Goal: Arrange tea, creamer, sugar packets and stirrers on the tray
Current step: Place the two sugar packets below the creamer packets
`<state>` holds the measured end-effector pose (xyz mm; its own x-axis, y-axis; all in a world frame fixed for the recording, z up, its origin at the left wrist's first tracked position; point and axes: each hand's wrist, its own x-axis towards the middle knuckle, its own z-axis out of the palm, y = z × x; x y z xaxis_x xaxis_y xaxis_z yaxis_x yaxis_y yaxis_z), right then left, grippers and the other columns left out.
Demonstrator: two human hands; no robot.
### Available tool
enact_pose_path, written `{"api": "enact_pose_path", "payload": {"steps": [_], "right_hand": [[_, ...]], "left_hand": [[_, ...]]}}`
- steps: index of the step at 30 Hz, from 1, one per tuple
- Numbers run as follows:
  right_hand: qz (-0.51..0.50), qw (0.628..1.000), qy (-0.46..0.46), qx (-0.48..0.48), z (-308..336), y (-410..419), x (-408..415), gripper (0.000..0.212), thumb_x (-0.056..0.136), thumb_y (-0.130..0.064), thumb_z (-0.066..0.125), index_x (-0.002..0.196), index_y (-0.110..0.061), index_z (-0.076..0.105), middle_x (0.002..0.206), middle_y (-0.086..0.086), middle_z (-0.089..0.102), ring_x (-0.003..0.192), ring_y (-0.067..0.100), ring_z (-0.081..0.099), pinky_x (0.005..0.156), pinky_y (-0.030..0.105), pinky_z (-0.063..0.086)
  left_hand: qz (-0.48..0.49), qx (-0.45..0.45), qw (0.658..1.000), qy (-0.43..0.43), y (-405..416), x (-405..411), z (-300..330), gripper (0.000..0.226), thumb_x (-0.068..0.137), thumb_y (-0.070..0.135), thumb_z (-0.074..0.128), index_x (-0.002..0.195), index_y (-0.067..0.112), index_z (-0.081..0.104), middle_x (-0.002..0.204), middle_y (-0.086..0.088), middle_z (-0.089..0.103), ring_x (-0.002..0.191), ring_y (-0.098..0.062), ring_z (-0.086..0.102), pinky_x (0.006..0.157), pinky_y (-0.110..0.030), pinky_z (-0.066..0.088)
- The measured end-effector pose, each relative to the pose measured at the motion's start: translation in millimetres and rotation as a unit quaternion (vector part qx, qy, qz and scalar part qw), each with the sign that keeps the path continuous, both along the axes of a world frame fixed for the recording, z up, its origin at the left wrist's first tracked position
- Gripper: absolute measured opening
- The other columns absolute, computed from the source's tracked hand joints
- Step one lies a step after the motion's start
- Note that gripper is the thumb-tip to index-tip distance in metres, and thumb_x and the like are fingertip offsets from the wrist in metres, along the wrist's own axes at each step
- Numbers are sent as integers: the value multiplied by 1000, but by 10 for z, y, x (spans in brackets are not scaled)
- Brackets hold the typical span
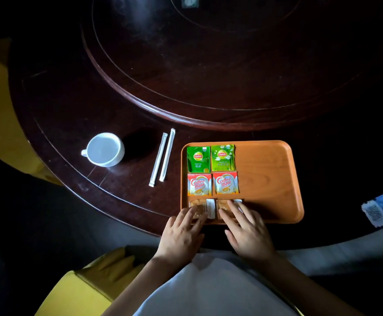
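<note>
Two sugar packets, the left one [203,208] and the right one [226,207], lie side by side along the near edge of the orange tray [268,179], and I am squaring them up: my left hand [182,233] rests its spread fingers [194,213] flat on the left packet, while my right hand [246,231] lays its spread fingers [235,207] flat on the right one, pressing rather than pinching, nothing clamped in either hand. Just beyond them sit two creamer sachets [213,184] in a row, and beyond those two green tea packets [210,158], the three rows forming a tidy grid against the tray's left side; the right part of the tray is bare. The sugar step looks nearly finished. Still off the tray, two wrapped stirrers [162,156] lie side by side on the dark bench [72,106], just left of the tray, with a white cup [105,148] farther left. My next move, as I judge it, calls for lifting one hand away, reaching left to the stirrers, pinching the thin wrappers off the bench and setting them on the tray's free right side.
</note>
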<state>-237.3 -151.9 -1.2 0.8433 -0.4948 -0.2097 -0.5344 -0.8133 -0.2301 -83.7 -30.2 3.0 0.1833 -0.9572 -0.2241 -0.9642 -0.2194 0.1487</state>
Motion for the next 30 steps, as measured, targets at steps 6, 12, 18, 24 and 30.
{"api": "enact_pose_path", "payload": {"steps": [6,12,18,24,30], "right_hand": [[-11,999,-33,-27,-5,-17,41,42,77,-31,43,108,-17,69,117,13,68,103,30,66,79,43,55],[-59,988,-141,18,134,-87,334,35,73,-15,73,107,-12,66,109,12,69,95,31,66,80,42,55],[-12,988,-149,38,312,-275,1107,30,81,-11,65,111,-9,64,111,14,67,98,33,63,83,45,54],[123,989,-82,6,235,-377,1826,29,82,0,49,107,-4,63,108,18,63,97,38,57,77,47,50],[199,980,15,2,66,-457,2232,31,89,-6,41,117,-8,55,121,12,53,118,31,42,95,41,38]], "left_hand": [[-3,-28,1000,8,20,34,-56,59,61,42,76,116,26,62,115,-6,68,98,-24,67,68,-28,56],[58,-127,987,80,83,148,-69,38,83,31,54,118,18,56,115,-9,64,103,-28,60,75,-33,51],[274,-200,939,60,-117,703,49,27,85,27,47,106,18,60,105,-6,64,96,-28,55,79,-38,41],[371,-128,917,68,-402,1209,13,26,83,25,60,107,15,61,108,-9,66,105,-32,55,87,-43,38],[388,-65,917,62,-560,1396,-101,24,83,34,58,99,17,63,104,-6,66,102,-28,54,86,-40,34]]}}
